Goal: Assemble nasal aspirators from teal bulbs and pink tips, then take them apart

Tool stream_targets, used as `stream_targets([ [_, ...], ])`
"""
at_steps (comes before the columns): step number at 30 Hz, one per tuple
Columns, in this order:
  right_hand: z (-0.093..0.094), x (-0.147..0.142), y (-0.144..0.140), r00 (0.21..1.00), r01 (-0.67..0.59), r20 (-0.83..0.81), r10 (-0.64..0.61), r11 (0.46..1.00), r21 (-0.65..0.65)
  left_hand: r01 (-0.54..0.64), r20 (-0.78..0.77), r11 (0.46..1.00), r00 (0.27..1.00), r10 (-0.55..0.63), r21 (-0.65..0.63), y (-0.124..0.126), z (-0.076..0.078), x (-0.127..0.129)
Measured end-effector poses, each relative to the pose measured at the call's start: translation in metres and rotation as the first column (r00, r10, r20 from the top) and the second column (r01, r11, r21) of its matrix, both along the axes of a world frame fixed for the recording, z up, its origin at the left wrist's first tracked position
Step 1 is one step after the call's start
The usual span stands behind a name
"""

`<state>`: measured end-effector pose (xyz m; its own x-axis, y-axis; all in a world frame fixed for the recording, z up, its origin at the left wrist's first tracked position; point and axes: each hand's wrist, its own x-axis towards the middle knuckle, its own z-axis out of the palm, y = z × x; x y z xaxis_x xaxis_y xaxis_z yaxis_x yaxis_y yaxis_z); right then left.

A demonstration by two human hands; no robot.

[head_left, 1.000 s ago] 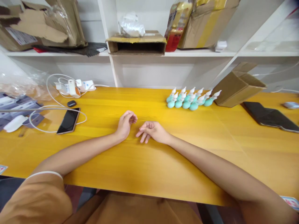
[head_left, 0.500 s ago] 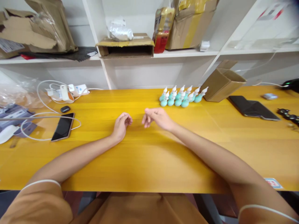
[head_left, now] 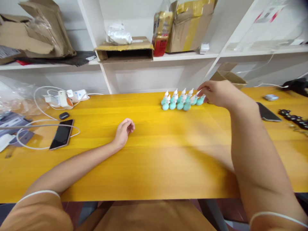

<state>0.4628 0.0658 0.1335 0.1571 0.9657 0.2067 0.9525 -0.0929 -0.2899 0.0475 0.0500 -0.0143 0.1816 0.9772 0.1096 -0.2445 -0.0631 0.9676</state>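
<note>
Several small teal bulb-shaped bottles (head_left: 180, 105) with pale necks and white pointed tips stand upright in two close rows at the back of the yellow table (head_left: 149, 166). My right hand (head_left: 218, 93) reaches over the right end of the group. Its fingers are bent around the white tip of the rightmost teal bottle (head_left: 200, 101), which still stands on the table; the hand partly covers it. Resting on the table left of the middle, my left hand (head_left: 124, 131) has its fingers curled in, and nothing shows in them.
An open brown carton (head_left: 226, 75) stands behind my right hand. Right of my forearm lies a flat black item (head_left: 268, 113). At the left are a phone (head_left: 62, 134), a black earbud case (head_left: 64, 115), white cables and chargers (head_left: 64, 99). Shelves with boxes (head_left: 125, 49) rise behind.
My right hand has moved from the table's middle, away and to the right, onto the rightmost teal bottle. My left hand stays curled in place. The view has shifted slightly.
</note>
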Motion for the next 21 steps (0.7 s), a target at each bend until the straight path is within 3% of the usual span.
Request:
stream_targets([
  [3,-0.014,0.009,0.015,0.991,0.016,0.133,-0.007,0.998,-0.067,0.008,-0.018,1.0,1.0,-0.008,0.006,0.0,-0.001,-0.001],
  [10,-0.037,0.012,0.031,0.998,-0.024,0.059,0.031,0.993,-0.119,0.046,-0.045,0.999,0.998,-0.045,0.023,0.0,-0.003,-0.001],
  [13,-0.033,0.014,0.03,0.995,-0.009,0.1,0.02,0.995,-0.104,0.071,-0.076,0.997,0.995,-0.068,0.037,0.0,-0.004,-0.001],
  [17,-0.013,0.013,0.015,0.984,-0.043,0.168,0.056,0.996,-0.082,0.139,-0.187,0.987,0.975,-0.122,0.084,-0.004,-0.005,-0.001],
  [19,-0.001,0.005,0.003,0.982,-0.117,0.136,0.13,0.988,-0.098,0.185,-0.279,0.975,0.949,-0.145,0.123,-0.007,-0.004,-0.001],
  [21,0.006,-0.012,-0.007,0.959,-0.28,0.012,0.284,0.951,-0.131,0.221,-0.368,0.957,0.919,-0.141,0.187,-0.01,-0.003,-0.002],
])
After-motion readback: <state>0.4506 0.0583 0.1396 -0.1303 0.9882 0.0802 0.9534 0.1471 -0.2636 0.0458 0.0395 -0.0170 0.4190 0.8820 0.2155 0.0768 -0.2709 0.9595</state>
